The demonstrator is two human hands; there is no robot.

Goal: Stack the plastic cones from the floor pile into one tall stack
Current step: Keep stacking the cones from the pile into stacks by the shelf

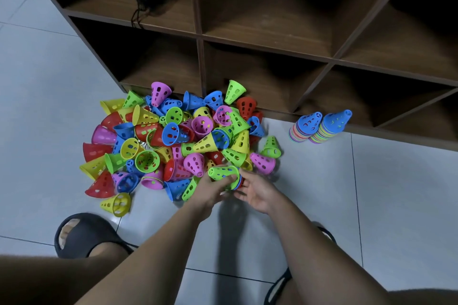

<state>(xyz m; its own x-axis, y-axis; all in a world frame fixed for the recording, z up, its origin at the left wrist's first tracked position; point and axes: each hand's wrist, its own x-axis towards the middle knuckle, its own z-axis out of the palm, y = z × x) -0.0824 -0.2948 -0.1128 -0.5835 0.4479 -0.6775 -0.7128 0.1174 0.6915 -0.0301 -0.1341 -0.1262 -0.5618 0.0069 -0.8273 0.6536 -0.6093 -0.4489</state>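
Observation:
A loose pile of several perforated plastic cones in red, yellow, green, blue and purple lies on the floor before a shelf. My left hand grips a short nested stack with a green cone outermost, held sideways over the pile's near edge. My right hand is at the stack's wide end, fingers curled toward its coloured rims. Two stacked columns of cones, each topped by a blue cone, stand at the right, the second stack leaning beside the first.
A dark wooden cubby shelf rises just behind the pile. The floor is pale grey tile. My feet in dark slippers, left foot and right foot, stand near the bottom edge. A yellow cone lies apart at the pile's near left.

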